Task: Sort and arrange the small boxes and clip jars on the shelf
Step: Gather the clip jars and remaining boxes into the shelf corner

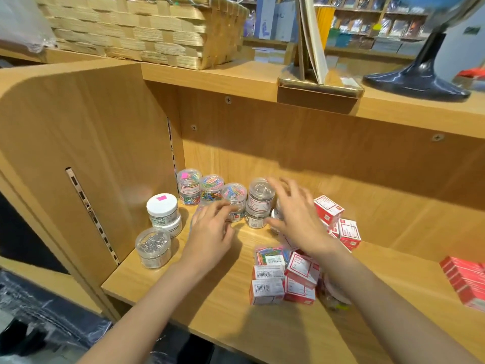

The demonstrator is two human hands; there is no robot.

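Jars of clips stood in a row along the back of the wooden shelf (162,282), near its left wall: three clear ones of coloured clips (210,189) stacked on others, then a stack of silver-clip jars (259,203). Nearer the front left sat a white-lidded jar (162,209) on another, and a lone clear jar of metal clips (153,246). The left hand (210,239) reached in with fingers loosely spread, its tips at the base of the coloured jars; whether it touched one could not be told through the blur. The right hand (299,219) hovered with fingers splayed just beside the silver stack, covering a jar or two behind it, and its grip on anything was not plain either. Small red-and-white boxes (301,269) lay heaped at the front middle, touching a clear box of coloured clips (270,254), with two more red boxes (349,232) tumbled to the right and a red pack (464,282) at the far edge.

The step in hand looked like squaring up the jar row, with the boxes not yet sorted. The next move would call for a steady, light hold on the stacked jars, since a nudge could topple them, then gathering the loose boxes into a neat block.
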